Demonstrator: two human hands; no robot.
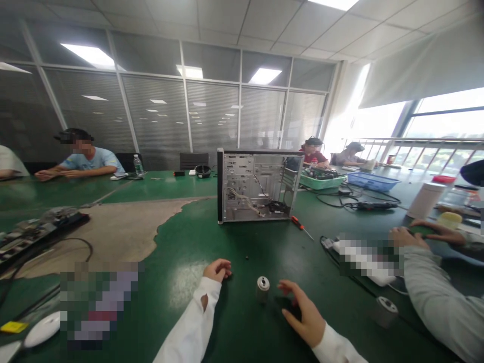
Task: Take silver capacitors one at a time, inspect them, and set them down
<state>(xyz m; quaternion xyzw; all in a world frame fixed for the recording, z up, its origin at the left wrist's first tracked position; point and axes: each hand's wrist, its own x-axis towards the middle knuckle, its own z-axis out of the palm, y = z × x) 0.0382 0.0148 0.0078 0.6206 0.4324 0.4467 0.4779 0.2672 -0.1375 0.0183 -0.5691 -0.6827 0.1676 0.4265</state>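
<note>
My left hand (218, 270) rests on the green table with its fingers curled in, and nothing shows in them. My right hand (304, 313) is open, thumb and fingers apart, just right of a small silver cylinder (263, 291) that stands upright with a dark opening in its top. The hand does not touch the cylinder. A tiny dark piece (247, 257), too small to name, lies ahead between my hands. Farther off stands an open computer case (257, 186) with cables inside. Beside its lower right corner lies a screwdriver (301, 227) with a red and black handle.
On my right, a co-worker's grey sleeve (427, 287) and hands reach over the table near a white power strip (378, 267) and another cylinder (386, 310). Green (325, 182) and blue baskets (372, 182) stand behind. A white mouse (43, 327) lies at left.
</note>
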